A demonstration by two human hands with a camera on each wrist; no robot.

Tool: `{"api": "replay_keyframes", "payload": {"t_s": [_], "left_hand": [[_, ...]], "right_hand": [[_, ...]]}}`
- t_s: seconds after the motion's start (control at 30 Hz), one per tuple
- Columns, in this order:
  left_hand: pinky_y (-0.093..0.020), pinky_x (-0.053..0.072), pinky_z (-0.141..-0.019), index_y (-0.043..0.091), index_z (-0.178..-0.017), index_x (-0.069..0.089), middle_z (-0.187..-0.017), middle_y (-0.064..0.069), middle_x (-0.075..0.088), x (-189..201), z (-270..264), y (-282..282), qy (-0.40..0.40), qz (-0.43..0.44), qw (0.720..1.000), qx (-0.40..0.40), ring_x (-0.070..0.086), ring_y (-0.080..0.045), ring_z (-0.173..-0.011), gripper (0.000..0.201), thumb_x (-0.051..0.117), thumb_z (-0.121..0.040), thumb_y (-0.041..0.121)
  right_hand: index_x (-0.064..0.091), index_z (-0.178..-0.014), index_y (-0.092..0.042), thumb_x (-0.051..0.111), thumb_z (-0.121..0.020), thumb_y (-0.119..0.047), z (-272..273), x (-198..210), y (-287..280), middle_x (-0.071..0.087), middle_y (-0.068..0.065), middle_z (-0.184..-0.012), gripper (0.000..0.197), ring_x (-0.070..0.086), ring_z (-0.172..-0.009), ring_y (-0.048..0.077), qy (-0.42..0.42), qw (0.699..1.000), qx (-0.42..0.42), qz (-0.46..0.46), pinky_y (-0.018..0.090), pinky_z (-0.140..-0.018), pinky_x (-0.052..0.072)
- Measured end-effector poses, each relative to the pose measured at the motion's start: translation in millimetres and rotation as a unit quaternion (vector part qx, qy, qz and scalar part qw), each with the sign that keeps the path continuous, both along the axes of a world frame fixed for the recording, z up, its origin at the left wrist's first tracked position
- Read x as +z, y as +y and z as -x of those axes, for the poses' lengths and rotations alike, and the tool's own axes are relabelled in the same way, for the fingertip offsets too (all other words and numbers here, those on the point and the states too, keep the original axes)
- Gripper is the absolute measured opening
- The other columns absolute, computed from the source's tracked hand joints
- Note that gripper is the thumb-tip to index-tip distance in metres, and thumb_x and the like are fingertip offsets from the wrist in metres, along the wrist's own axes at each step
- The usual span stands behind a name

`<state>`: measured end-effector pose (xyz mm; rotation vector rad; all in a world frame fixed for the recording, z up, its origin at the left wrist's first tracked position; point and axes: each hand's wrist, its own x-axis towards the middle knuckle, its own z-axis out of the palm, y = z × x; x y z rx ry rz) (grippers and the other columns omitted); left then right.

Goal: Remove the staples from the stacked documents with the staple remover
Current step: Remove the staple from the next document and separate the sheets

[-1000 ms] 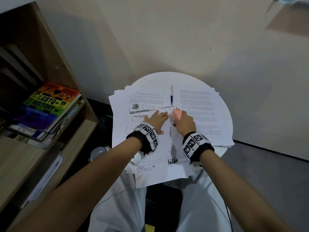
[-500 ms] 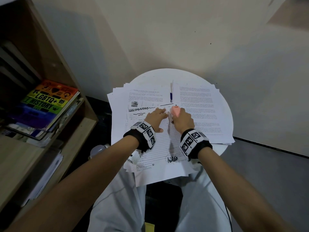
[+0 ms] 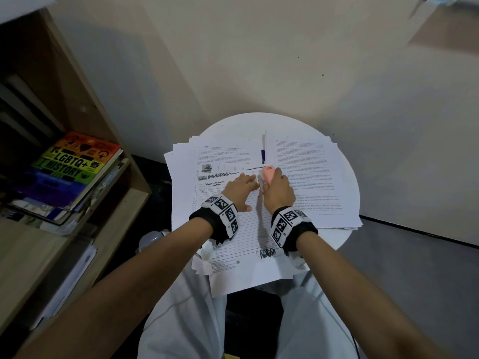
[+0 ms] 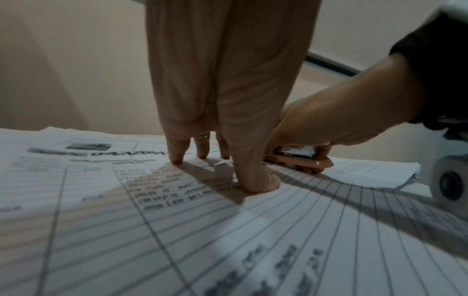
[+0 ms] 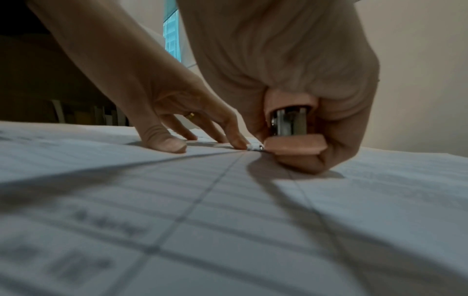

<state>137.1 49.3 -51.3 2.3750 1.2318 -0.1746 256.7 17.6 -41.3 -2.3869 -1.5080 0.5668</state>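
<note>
**Prying the staple at the form's top corner**

My right hand point(image 3: 278, 189) curls its grip round the pink staple remover point(image 5: 293, 138), whose far tip sits at the lined form point(image 3: 248, 229)'s corner. Just left of that grip, my left hand point(image 3: 239, 189) presses spread, straight fingertips point(image 4: 177, 158) on the sheet. I'd keep it pinned, tip flat, and lever gently so the paper shouldn't tear. Count: one remover, two hands, two further document stacks point(image 3: 305, 161) on the worktop point(image 3: 233, 125); staple itself too small to see.

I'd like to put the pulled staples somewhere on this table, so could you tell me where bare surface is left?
Bare tabletop shows only at the far rim of the round table, beyond the papers, and as a thin strip at its right edge. Everywhere else is crowded: loose sheets cover it, and the left hand and right hand with the staple remover fill the middle.
</note>
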Motion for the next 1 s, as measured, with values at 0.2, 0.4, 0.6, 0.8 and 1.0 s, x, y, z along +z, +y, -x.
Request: {"api": "replay_keyframes", "payload": {"t_s": [0.2, 0.4, 0.6, 0.8, 1.0], "left_hand": [[-0.052, 0.023, -0.114, 0.011, -0.142, 0.036, -0.157, -0.008, 0.017, -1, 1, 0, -0.011, 0.003, 1.0, 0.002, 0.011, -0.029, -0.146, 0.069, 0.07, -0.082, 0.017], [-0.051, 0.025, -0.114, 0.013, -0.14, 0.038, -0.156, -0.008, 0.019, 0, 1, 0, -0.01, 0.0, 1.0, -0.006, 0.015, -0.029, -0.145, 0.066, 0.07, -0.083, 0.018], [-0.052, 0.027, -0.112, 0.014, -0.138, 0.041, -0.153, -0.008, 0.025, -6, 0, 3, -0.018, -0.009, 1.0, -0.002, 0.02, -0.031, -0.143, 0.067, 0.073, -0.079, 0.019], [-0.05, 0.026, -0.113, 0.014, -0.141, 0.038, -0.155, -0.008, 0.021, -9, 0, 5, -0.01, -0.014, 1.0, -0.003, 0.017, -0.03, -0.144, 0.07, 0.072, -0.08, 0.02], [-0.051, 0.027, -0.113, 0.013, -0.141, 0.038, -0.155, -0.007, 0.022, -10, 0, 5, -0.011, -0.013, 1.0, -0.005, 0.018, -0.031, -0.144, 0.07, 0.072, -0.08, 0.02]], "right_hand": [[0.026, -0.146, -0.012, 0.049, -0.098, -0.022, 2, 0, 1, 0.046, 0.014, -0.134, 0.054, 0.058, -0.107, 0.035, -0.035, 0.999, 0.02, -0.012, 0.04, -0.076, 0.045], [0.039, -0.132, -0.005, 0.046, -0.099, -0.029, -2, 6, 10, 0.051, 0.018, -0.129, 0.042, 0.054, -0.114, 0.035, 0.047, 0.998, -0.036, 0.026, 0.041, -0.084, 0.045], [0.042, -0.13, -0.004, 0.048, -0.098, -0.031, -5, 9, 16, 0.051, 0.019, -0.129, 0.042, 0.054, -0.115, 0.035, 0.086, 0.995, -0.046, 0.03, 0.039, -0.085, 0.044], [0.036, -0.139, -0.013, 0.047, -0.098, -0.028, -5, 3, 12, 0.056, 0.016, -0.124, 0.045, 0.058, -0.108, 0.034, -0.009, 1.0, 0.005, 0.011, 0.037, -0.073, 0.039], [0.024, -0.149, -0.027, 0.047, -0.098, -0.028, -13, -1, 13, 0.053, 0.013, -0.123, 0.056, 0.058, -0.105, 0.034, -0.101, 0.99, 0.096, -0.032, 0.039, -0.074, 0.044]]}}
